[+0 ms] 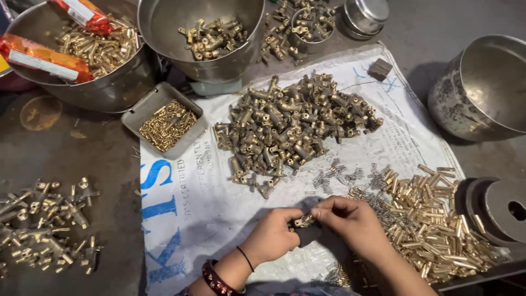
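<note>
My left hand (272, 235) and my right hand (350, 219) meet low in the middle over a white printed sack (181, 208). Together they pinch one small brass fitting (302, 221), and a dark object sits just under it between the hands. A big heap of brass fittings (293, 126) lies on the sack just beyond my hands. Small steel springs (337, 175) are scattered between that heap and my right hand. A pile of shiny brass tubes (433, 225) lies right of my right hand.
Two large metal bowls (109, 87) (164, 22) with brass parts stand at the back left, with orange packets on one. A small tray of tiny brass pieces (167, 125), an empty steel pot (482, 87), round metal discs (501, 208) and a left-hand pile of parts (44, 225) surround the sack.
</note>
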